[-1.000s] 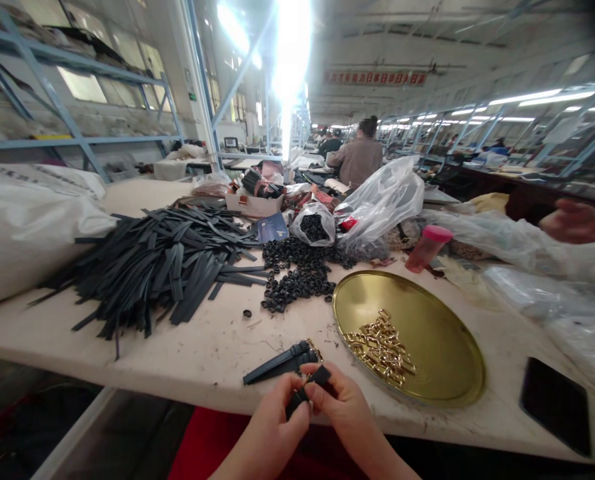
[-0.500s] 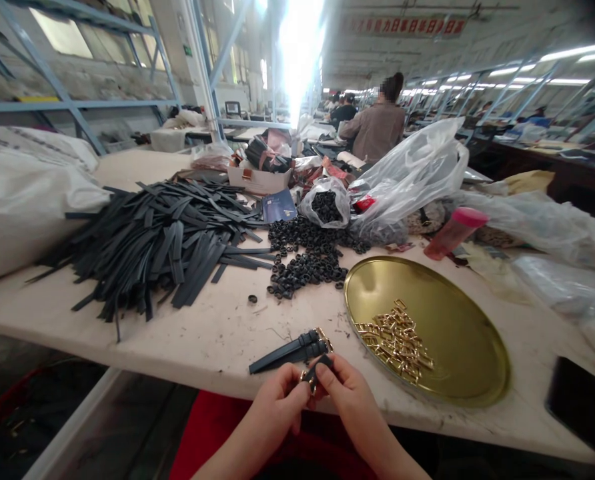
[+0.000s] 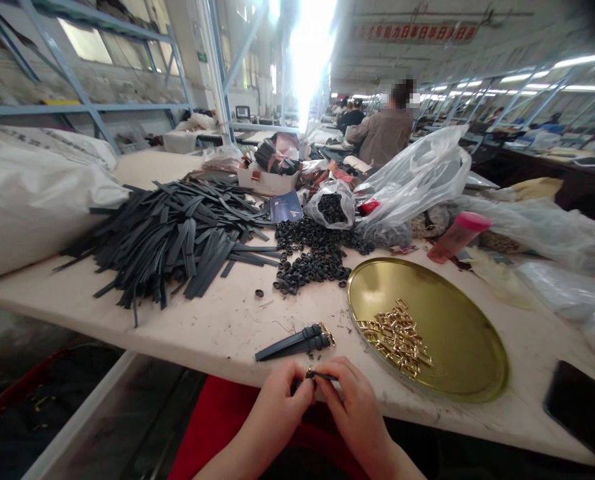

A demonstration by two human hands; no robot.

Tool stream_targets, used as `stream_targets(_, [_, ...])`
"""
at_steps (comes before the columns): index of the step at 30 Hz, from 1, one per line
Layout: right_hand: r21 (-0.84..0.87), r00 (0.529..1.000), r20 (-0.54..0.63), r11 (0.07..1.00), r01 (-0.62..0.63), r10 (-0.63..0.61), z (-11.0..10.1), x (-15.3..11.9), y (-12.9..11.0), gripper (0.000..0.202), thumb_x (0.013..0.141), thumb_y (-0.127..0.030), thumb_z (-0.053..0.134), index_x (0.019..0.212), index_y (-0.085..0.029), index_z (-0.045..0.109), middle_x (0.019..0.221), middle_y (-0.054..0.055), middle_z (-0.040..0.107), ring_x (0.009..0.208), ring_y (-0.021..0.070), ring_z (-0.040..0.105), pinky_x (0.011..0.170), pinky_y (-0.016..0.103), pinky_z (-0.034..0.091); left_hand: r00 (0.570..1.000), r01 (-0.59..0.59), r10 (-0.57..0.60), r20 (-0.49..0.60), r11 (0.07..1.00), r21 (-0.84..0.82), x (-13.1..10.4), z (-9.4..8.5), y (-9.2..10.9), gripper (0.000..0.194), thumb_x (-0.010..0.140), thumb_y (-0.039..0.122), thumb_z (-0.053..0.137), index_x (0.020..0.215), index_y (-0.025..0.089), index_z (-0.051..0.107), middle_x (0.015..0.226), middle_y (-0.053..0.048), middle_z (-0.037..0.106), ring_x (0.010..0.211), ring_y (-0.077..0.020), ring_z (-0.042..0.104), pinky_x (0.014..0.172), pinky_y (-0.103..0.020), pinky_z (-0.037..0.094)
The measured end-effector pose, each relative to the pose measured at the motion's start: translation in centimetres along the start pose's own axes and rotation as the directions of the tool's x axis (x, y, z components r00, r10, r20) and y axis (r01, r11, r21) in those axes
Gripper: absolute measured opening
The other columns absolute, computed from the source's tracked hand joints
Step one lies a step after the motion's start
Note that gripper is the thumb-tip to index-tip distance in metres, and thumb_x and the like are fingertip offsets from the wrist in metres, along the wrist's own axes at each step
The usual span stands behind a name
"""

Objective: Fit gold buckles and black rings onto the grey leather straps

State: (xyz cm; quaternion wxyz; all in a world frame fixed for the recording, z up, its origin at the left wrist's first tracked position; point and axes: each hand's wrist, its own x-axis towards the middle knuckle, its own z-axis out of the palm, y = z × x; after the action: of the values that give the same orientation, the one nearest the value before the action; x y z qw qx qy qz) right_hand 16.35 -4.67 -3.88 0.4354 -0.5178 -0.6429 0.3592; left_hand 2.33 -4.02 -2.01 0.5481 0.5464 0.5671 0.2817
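My left hand (image 3: 285, 393) is closed on a dark strap with a gold buckle (image 3: 309, 371), near the table's front edge. Pinched in the fingers of my right hand (image 3: 350, 393) is the dark strap (image 3: 326, 377) itself, its end sticking out to the right. Much of the strap is hidden by my fingers. Just beyond lie finished-looking buckled straps (image 3: 295, 343), side by side, gold buckles to the right. A gold round tray (image 3: 457, 333) to the right carries a heap of gold buckles (image 3: 400, 340). Small black loops (image 3: 312, 270) are piled further back.
A large heap of dark straps (image 3: 177, 233) covers the left of the table. Behind the loops stand a plastic bag of loops (image 3: 332, 207) and a clear bag (image 3: 417, 173). A pink-lidded jar (image 3: 457, 237) and a black phone (image 3: 580, 407) are at right. A person (image 3: 385, 133) sits further away.
My right hand has turned and shifted slightly, so the strap now points out to the right instead of lying folded up between both hands. The view has swung a little left.
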Motion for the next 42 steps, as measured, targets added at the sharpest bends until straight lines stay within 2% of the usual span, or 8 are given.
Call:
stream_targets(6, [0.405,0.93,0.208,0.838,-0.365,0.304,-0.2,-0.2,-0.9,0.025,0.068,-0.039,0.065,0.067,-0.02,0.048,0.057,-0.005,0.05,0.055,0.0127,0.047,0.053,0.024,0.037,0.995,-0.077,0.073,0.064,0.995,0.06,-2.0,-0.7,1.1,0.011,0.072,0.026,0.05,0.066,0.018,0.046,0.052,0.005,0.052,0.045,-0.0081,0.04,0.044,-0.019,0.028])
stream_targets(12, [0.131,0.988,0.055,0.98,-0.149,0.142,0.6,0.5,-2.3,0.013,0.071,-0.032,0.061,0.068,-0.02,0.054,0.062,-0.002,0.055,0.06,0.0153,0.049,0.057,0.025,0.037,0.991,0.031,-0.021,0.133,0.997,-0.076,-2.1,-3.0,1.7,0.015,0.07,0.031,0.053,0.068,0.019,0.045,0.053,0.006,0.052,0.04,-0.0069,0.038,0.039,-0.018,0.027])
stream_targets(18, [0.257,0.936,0.291,0.927,-0.273,0.195,3.0,4.1,-2.7,0.017,0.072,-0.034,0.058,0.068,-0.021,0.048,0.057,-0.004,0.051,0.054,0.0135,0.046,0.051,0.024,0.036,1.0,0.022,-0.022,0.018,0.999,-0.037,-0.3,-5.9,1.5,0.021,0.061,0.028,0.062,0.06,0.018,0.044,0.048,0.008,0.048,0.044,-0.0073,0.039,0.041,-0.017,0.026])
stream_targets(24, [-0.051,0.95,0.307,0.995,0.08,-0.06,5.2,6.9,-2.6,0.005,0.078,-0.024,0.054,0.074,-0.021,0.055,0.071,0.0,0.059,0.066,0.0155,0.052,0.061,0.025,0.038,0.999,0.032,-0.035,-0.025,0.989,-0.141,2.8,-8.8,-0.6,0.028,0.061,0.037,0.064,0.066,0.019,0.044,0.047,0.009,0.044,0.042,-0.0078,0.039,0.04,-0.018,0.027])
stream_targets(28, [-0.155,0.892,0.452,0.984,0.09,-0.01,5.8,11.6,-2.6,0.013,0.084,-0.025,0.046,0.078,-0.021,0.056,0.069,0.0,0.059,0.065,0.0143,0.054,0.058,0.023,0.04,0.997,-0.055,0.053,-0.05,0.997,-0.055,3.9,-11.0,-1.2,0.026,0.072,0.036,0.055,0.091,0.018,0.054,0.056,0.007,0.05,0.047,-0.0091,0.044,0.048,-0.019,0.032])
stream_targets(34, [-0.456,0.941,0.337,0.87,0.185,-0.023,10.2,18.7,-1.2,0.013,0.078,-0.014,0.051,0.069,-0.019,0.058,0.079,0.006,0.058,0.077,0.0182,0.054,0.069,0.028,0.038,0.974,0.054,-0.059,-0.221,0.998,-0.026,5.0,-12.5,-2.7,0.025,0.08,0.04,0.042,0.07,0.019,0.05,0.045,0.008,0.046,0.04,-0.0089,0.037,0.046,-0.02,0.029])
stream_targets(38, [-0.398,0.945,0.327,0.91,0.117,0.021,11.9,18.7,-0.2,0.015,0.073,-0.007,0.053,0.062,-0.018,0.055,0.077,0.007,0.059,0.08,0.0209,0.054,0.071,0.031,0.038,0.958,0.039,-0.045,-0.284,0.999,-0.025,4.8,-12.5,-3.1,0.024,0.08,0.04,0.042,0.068,0.02,0.047,0.045,0.009,0.045,0.039,-0.0089,0.037,0.047,-0.021,0.031])
stream_targets(42, [-0.237,0.936,0.344,0.971,0.006,0.078,9.3,15.4,-0.9,0.017,0.083,-0.026,0.046,0.069,-0.018,0.053,0.067,0.001,0.058,0.067,0.0156,0.057,0.061,0.027,0.043,0.935,-0.005,0.008,-0.356,1.0,0.008,4.3,-11.5,-2.0,0.025,0.08,0.04,0.041,0.069,0.02,0.048,0.045,0.009,0.044,0.041,-0.0096,0.039,0.048,-0.021,0.031])
